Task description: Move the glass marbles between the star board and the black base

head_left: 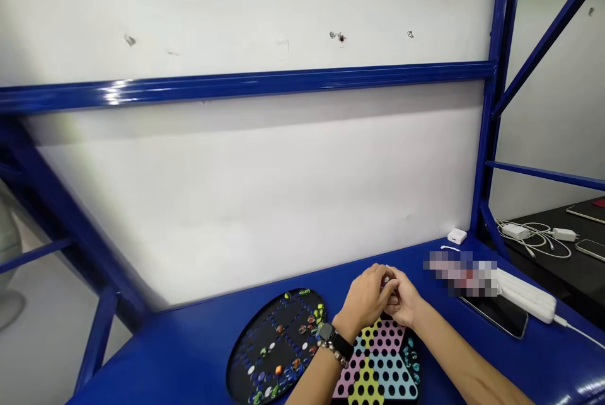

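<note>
My left hand [367, 295] and my right hand [401, 296] meet above the far end of a colourful board with round holes [387, 367]. Their fingers curl together around something small and shiny, too hidden to name. A dark watch and a beaded bracelet are on my left wrist. Left of the board lies a round black tray [246, 342] holding marbles of several colours and a small orange cube [278, 370]. Teal marbles [410, 354] lie along the board's right side.
On the blue table [179, 348], a phone [508, 317], a white power strip [529, 296] and a small white case [457, 236] lie at the right. Blue metal bars [283, 82] frame the white wall behind. Cables [539, 235] rest on a dark table beyond.
</note>
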A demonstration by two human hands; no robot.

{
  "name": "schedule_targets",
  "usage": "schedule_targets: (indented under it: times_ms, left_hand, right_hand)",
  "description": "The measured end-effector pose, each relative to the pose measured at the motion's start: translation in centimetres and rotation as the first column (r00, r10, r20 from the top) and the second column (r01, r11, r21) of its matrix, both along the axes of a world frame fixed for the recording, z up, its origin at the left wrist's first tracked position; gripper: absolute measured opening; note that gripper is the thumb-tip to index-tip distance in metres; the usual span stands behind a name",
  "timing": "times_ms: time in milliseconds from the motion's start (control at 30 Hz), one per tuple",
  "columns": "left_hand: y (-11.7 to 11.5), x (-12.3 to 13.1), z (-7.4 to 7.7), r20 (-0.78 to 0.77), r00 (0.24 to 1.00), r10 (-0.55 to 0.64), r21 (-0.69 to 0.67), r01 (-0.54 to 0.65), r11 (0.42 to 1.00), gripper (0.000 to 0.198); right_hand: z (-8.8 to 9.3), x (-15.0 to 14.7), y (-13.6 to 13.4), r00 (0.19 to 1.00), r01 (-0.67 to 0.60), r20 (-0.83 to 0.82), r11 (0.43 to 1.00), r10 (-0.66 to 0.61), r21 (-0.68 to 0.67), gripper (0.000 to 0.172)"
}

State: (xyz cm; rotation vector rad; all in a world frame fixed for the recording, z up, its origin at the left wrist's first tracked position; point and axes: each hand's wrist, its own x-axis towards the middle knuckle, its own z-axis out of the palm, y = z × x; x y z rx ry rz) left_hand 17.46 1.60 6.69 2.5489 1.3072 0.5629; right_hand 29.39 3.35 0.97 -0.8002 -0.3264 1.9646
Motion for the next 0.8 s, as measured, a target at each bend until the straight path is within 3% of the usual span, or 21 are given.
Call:
schedule_targets:
  times_ms: [100,200,267,400,533,667,800]
  left_hand:
    - [-0.2,-0.6,0.2,0.115,0.993,-0.026,0.014,0.024,1.0,0.026]
    - [-0.5,-1.2,0.1,0.183,0.981,0.062,0.028,-0.068,0.997,0.028]
    - [-0.8,-1.2,-0.4,0.073,0.991,0.114,-0.048,-0.11,0.993,0.024]
    - [-1.5,0.0,-1.9,-0.215,0.972,0.098,-0.188,-0.14,0.972,0.022]
    - [-1.7,1.7,-2.6,-0.279,0.955,0.097,-0.22,-0.163,0.962,0.026]
    - [-1.5,1.9,-2.4,-0.257,0.957,0.131,-0.275,-0.203,0.94,0.024]
    - [-1.0,0.1,-1.3,-0.091,0.968,0.235,-0.299,-0.252,0.92,0.031]
  right_hand:
    - [0.3,0.4,0.1,0.999,0.053,-0.001,0.999,-0.053,0.01,0.033]
    - [0.6,1.0,0.4,0.994,0.108,0.003,0.994,-0.108,0.017,0.033]
    - [0.7,1.6,0.6,0.988,0.157,0.007,0.987,-0.157,0.025,0.036]
    - [0.6,2.6,1.0,0.976,0.216,0.016,0.976,-0.217,0.025,0.034]
    - [0.3,2.9,1.3,0.976,0.212,0.043,0.977,-0.213,0.021,0.033]
    - [0.0,2.9,1.3,0.98,0.186,0.069,0.982,-0.188,0.031,0.029]
    - [0.0,3.1,1.2,0.979,0.18,0.088,0.983,-0.183,0.048,0.027]
